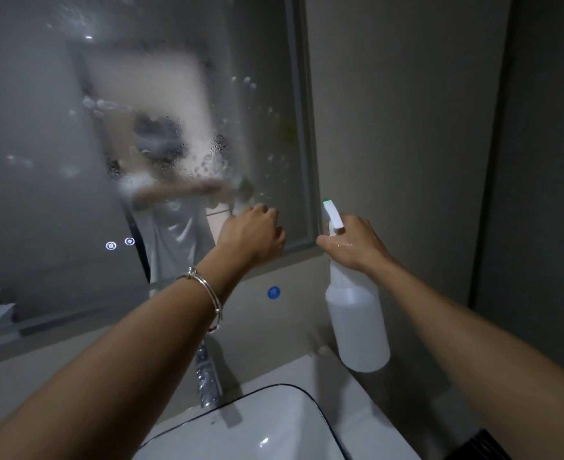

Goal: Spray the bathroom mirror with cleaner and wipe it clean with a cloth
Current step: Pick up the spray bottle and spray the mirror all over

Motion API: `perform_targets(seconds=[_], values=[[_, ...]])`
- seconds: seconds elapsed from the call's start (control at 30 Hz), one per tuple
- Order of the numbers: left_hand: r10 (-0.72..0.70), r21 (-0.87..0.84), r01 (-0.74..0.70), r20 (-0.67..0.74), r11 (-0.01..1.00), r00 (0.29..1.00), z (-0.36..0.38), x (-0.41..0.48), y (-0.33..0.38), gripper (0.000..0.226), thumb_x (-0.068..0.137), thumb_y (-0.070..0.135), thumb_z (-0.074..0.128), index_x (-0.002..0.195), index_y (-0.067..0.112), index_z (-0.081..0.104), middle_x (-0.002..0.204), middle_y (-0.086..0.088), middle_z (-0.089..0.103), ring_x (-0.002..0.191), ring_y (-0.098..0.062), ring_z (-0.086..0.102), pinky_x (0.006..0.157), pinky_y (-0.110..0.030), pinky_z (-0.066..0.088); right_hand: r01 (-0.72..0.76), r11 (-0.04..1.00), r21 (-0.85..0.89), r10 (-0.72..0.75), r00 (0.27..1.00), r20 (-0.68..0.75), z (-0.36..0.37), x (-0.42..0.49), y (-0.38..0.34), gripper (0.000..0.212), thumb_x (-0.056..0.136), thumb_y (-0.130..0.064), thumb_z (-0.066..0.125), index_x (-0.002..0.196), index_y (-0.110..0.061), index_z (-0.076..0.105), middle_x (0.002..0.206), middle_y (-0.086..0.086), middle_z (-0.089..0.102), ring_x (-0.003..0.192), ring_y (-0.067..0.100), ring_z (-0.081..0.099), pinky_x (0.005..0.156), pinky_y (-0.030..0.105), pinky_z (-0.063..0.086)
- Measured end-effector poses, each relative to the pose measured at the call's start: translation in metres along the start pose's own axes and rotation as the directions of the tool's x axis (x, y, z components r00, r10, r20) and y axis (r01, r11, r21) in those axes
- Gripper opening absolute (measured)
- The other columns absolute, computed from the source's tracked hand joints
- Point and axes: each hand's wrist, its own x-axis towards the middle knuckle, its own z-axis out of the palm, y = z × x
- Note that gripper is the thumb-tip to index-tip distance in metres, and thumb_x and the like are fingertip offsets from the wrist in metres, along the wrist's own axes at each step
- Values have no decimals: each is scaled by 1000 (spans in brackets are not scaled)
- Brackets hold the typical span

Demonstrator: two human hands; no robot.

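The bathroom mirror [41,134] fills the upper left, fogged with spray mist, foam blobs and droplets. My left hand [252,235], with a bracelet on its wrist, is at the mirror's lower right corner with fingers curled against the glass; no cloth shows in it. To the right of the mirror frame, my right hand [353,245] grips the neck of a white spray bottle [357,317]. Its green-tipped nozzle [332,212] points up and left toward the mirror. No cloth is in view.
A chrome faucet [207,376] and a white basin [257,433] lie below my arms. Two lit touch icons [119,244] glow on the lower mirror. A blue round sticker [273,292] is on the wall below the mirror. A beige wall [407,111] rises at right.
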Motion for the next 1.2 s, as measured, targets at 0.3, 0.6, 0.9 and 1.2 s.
perform_targets(seconds=[0.3, 0.6, 0.9, 1.2], values=[[12, -28, -12, 18, 1000, 1000, 20, -7, 9, 44, 95, 37, 34, 129, 11, 46, 126, -11, 51, 111, -27, 52, 80, -40, 43, -45, 994, -95, 50, 998, 48, 15, -7, 27, 13, 71, -26, 57, 75, -13, 59, 72, 3, 61, 67, 26, 58, 54, 26, 38], [-4, -48, 7, 63, 999, 998, 42, -17, 1, 40, 96, 37, 34, 122, 11, 50, 115, -9, 53, 99, -24, 53, 72, -35, 41, -61, 995, -73, 70, 989, 129, 37, -17, 39, 18, 73, -24, 59, 65, -13, 47, 64, 0, 53, 58, 21, 48, 52, 27, 35], [-48, -73, 54, 84, 996, 995, 53, -28, -13, 38, 95, 36, 36, 119, 11, 51, 113, -11, 55, 99, -27, 54, 81, -40, 46, -54, 991, -120, 74, 984, 165, 58, -16, 40, 15, 71, -24, 58, 78, -11, 61, 70, -1, 60, 69, 26, 59, 57, 26, 39], [-57, -71, 62, 71, 996, 996, 53, -35, -21, 38, 96, 35, 34, 120, 10, 49, 115, -11, 54, 100, -26, 54, 77, -37, 42, 21, 998, -61, -11, 987, 157, 63, -18, 21, 17, 69, -24, 58, 64, -13, 46, 63, 1, 54, 56, 22, 47, 53, 28, 39]])
